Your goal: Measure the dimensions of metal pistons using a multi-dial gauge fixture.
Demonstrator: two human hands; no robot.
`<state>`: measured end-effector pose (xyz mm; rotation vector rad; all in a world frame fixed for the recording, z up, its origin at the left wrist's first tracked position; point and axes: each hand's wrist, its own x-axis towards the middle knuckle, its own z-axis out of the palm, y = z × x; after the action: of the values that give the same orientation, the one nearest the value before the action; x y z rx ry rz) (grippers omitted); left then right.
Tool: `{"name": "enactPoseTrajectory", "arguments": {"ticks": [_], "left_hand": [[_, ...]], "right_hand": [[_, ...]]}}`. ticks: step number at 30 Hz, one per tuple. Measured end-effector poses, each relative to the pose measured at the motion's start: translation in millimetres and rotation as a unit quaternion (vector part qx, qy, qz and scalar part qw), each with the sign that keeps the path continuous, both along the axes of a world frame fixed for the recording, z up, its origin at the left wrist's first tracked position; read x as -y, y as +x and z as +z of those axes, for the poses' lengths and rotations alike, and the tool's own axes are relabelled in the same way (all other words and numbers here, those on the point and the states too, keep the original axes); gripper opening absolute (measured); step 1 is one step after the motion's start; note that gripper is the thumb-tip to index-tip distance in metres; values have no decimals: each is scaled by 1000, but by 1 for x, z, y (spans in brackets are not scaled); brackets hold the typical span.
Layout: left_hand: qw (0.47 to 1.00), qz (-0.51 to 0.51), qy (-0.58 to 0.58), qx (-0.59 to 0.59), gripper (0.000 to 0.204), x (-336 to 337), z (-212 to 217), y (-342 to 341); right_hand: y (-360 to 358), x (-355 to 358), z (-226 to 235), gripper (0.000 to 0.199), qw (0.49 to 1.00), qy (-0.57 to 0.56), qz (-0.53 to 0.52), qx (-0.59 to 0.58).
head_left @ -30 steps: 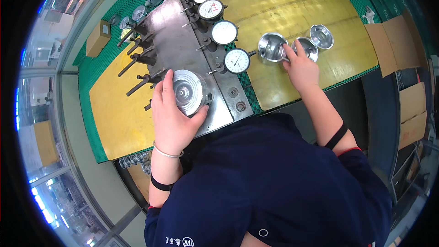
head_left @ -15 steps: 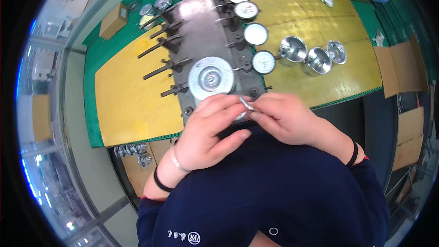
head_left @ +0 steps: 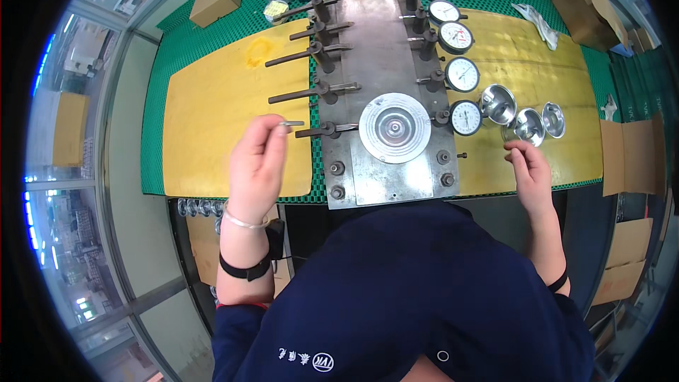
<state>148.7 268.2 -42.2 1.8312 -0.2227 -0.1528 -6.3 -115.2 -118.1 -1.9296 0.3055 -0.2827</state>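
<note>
The left hand pinches a small thin silvery metal piece between thumb and fingertips, raised over the yellow board on the green-matted surface, just left of the grey steel fixture plate with its round ribbed disc and row of white dial gauges. The right hand is loosely open and holds nothing, its fingers near the three shiny metal cups on the right board.
</note>
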Motion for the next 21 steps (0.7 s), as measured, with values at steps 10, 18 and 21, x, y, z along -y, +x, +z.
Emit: {"name": "enactPoseTrajectory", "arguments": {"ticks": [10,18,21], "left_hand": [[943,-142,235,189,15,16,-23,28],[850,-273,351,284,13,17,3,51],[872,-252,386,165,15,20,10,40]], "right_hand": [[-49,20,-137,73,827,-479,5,-293],[-49,18,-138,74,831,-464,0,-308],[-50,18,-140,74,831,-467,-5,-302]]}}
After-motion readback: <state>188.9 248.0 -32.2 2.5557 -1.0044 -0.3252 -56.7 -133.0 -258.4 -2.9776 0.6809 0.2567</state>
